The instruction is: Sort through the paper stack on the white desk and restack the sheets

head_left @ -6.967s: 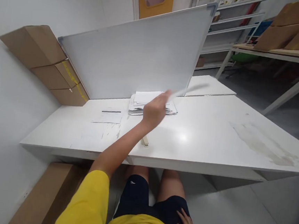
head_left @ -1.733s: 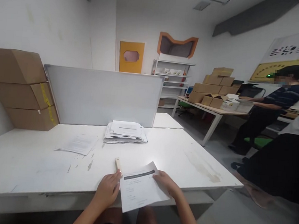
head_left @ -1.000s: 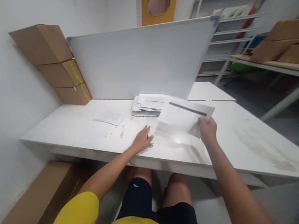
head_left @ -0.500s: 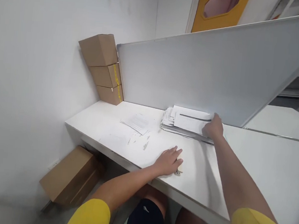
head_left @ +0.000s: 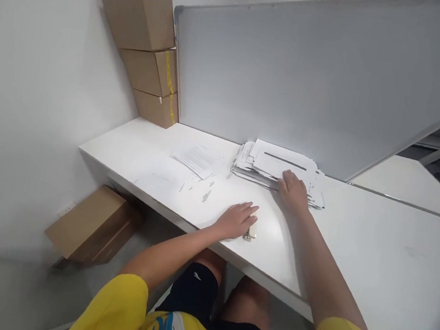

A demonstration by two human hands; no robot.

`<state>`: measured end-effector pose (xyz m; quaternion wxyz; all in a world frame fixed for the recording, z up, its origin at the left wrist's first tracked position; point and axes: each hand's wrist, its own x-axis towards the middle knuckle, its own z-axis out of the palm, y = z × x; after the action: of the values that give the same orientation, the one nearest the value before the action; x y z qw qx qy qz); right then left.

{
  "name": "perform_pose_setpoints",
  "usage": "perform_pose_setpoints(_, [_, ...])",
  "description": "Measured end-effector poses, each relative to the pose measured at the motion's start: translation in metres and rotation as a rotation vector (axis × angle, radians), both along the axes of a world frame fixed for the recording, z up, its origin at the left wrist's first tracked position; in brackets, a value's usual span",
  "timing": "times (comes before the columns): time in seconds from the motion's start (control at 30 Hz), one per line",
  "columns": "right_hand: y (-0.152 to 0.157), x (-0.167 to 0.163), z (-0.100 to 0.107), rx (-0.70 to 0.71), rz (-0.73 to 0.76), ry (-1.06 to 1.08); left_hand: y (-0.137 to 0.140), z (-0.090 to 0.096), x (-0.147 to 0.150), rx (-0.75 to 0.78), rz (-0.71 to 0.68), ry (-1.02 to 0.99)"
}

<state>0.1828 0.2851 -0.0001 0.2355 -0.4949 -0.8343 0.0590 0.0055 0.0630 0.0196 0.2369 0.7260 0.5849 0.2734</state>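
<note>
Two bare hands are on the white desk [head_left: 371,240], both palm down. L hand [head_left: 237,220] lies over the cream stapler [head_left: 253,230] near the front edge, fingers nearly straight & a bit spread; most of the stapler's hidden under it, so can't tell if it's gripped. R hand [head_left: 295,192] rests on the near side of the paper stack [head_left: 245,159], fingers loosely bent, hand mostly open, nothing seen pinched. Top sheet [head_left: 276,162] w/ a dark bar lies flat on the stack, which sits approx. at the foot of the whiteboard [head_left: 308,80], edges uneven. Diff. vs. earlier: 1.0 s ago R held a dark-barred sheet up off the desk; 0.5 s ago R was at the stack's far R end, now it's back at the near side, w/ the sheet's bar uncovered. L hasn't left the stapler since then. Loose sheets [head_left: 195,161] to the L of the stack look unchanged, as do 3 stacked cardboard boxes [head_left: 151,71] by the wall & another carton [head_left: 88,220] below desk level.
</note>
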Motion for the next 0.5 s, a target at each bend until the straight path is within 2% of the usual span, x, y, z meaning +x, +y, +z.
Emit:
perform_pose_setpoints(0.1, [0.029, -0.008, 0.007, -0.09, -0.058, -0.072, 0.0, -0.001, 0.0, -0.008, -0.005, -0.013])
perform_pose_setpoints(0.27, [0.056, -0.016, 0.018, -0.06, 0.027, -0.111, -0.001, -0.002, 0.003, 0.011, 0.009, -0.01])
perform_pose_setpoints(0.4, [0.052, -0.011, 0.026, -0.01, 0.082, -0.123, -0.002, 0.0, 0.007, -0.016, 0.011, -0.056])
perform_pose_setpoints(0.5, [0.025, -0.004, 0.023, 0.189, 0.058, -0.038, -0.003, -0.002, 0.008, -0.056, 0.002, -0.076])
